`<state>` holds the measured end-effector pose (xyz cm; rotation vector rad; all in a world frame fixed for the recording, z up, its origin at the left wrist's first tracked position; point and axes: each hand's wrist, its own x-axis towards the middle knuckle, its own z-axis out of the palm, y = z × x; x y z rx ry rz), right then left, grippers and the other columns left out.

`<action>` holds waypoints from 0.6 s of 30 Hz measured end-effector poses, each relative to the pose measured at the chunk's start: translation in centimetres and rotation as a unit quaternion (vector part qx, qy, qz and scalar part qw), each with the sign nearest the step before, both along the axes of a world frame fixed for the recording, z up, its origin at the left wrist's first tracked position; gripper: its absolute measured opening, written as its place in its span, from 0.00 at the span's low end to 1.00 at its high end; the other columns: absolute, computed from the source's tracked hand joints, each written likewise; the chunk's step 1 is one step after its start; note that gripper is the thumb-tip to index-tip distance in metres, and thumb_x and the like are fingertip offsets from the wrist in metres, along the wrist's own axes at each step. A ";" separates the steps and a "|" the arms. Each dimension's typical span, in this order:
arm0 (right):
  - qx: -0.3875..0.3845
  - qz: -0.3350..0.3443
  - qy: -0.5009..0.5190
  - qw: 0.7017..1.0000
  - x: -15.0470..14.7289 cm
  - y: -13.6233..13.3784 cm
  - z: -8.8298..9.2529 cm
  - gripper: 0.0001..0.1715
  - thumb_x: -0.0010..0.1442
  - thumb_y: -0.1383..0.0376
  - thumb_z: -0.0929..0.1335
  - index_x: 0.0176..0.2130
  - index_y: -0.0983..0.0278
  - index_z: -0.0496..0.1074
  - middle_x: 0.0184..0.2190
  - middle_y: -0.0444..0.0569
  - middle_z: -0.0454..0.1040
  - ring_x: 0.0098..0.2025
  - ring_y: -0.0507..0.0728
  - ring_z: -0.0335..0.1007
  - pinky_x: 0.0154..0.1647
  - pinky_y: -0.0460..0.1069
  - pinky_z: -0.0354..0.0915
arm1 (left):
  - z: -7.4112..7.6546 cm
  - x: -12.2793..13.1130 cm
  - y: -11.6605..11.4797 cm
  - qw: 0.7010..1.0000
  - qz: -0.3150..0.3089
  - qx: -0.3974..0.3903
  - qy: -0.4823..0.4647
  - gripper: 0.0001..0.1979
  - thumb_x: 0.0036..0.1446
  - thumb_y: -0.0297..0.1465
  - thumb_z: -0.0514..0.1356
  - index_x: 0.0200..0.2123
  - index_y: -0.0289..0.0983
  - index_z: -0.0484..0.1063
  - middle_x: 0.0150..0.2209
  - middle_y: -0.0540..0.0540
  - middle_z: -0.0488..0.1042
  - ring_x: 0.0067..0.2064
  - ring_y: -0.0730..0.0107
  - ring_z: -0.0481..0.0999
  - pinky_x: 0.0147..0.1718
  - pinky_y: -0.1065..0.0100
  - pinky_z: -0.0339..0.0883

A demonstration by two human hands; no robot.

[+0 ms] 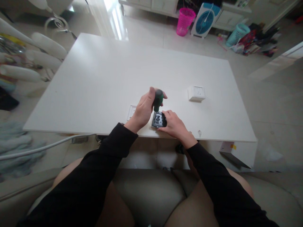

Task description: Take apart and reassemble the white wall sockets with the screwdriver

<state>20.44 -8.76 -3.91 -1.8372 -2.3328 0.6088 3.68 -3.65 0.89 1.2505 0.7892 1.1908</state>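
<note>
My left hand (143, 108) is wrapped round the dark green handle of a screwdriver (158, 100), held nearly upright with its lower end toward the socket module. I cannot make out its tip. My right hand (174, 124) grips the right side of a small square socket module (157, 120), its black back facing up, close to the table's near edge. Partly hidden behind my left hand lies a white faceplate (131, 113). Farther right stands a white wall socket on a box (197, 93), apart from both hands.
The white table (106, 78) spans the view before me. A small, pale bit (199, 133) lies near its front edge, right of my right hand. Beyond, on the floor, are a pink basket (185, 22), a blue-and-white fan (205, 20) and a teal basket (238, 34).
</note>
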 end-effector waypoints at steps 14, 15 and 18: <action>0.011 0.003 0.010 1.000 0.1 0.0 -0.4 0.45 0.52 0.55 0.80 0.62 0.62 0.65 0.55 0.58 0.69 0.57 0.69 0.67 0.57 0.62 0.69 | 0.0 0.2 -0.2 0.999 0.003 -0.027 -0.036 0.33 0.64 0.63 0.49 0.42 0.38 0.74 0.32 0.46 0.74 0.35 0.68 0.76 0.36 0.66 0.71; 0.009 0.003 0.011 1.000 0.1 0.0 -0.4 0.45 0.52 0.55 0.80 0.62 0.63 0.65 0.55 0.58 0.69 0.57 0.70 0.67 0.57 0.62 0.69 | 0.2 0.3 -0.3 0.998 0.007 -0.039 -0.046 0.34 0.64 0.63 0.49 0.43 0.38 0.74 0.31 0.47 0.73 0.34 0.69 0.76 0.35 0.66 0.71; 0.004 0.007 0.010 1.000 0.2 0.1 -0.4 0.46 0.51 0.55 0.80 0.62 0.64 0.64 0.56 0.59 0.69 0.58 0.70 0.67 0.57 0.62 0.69 | 0.8 0.5 -0.4 0.994 0.041 -0.062 -0.085 0.32 0.65 0.62 0.50 0.40 0.39 0.74 0.29 0.48 0.72 0.30 0.71 0.74 0.33 0.67 0.71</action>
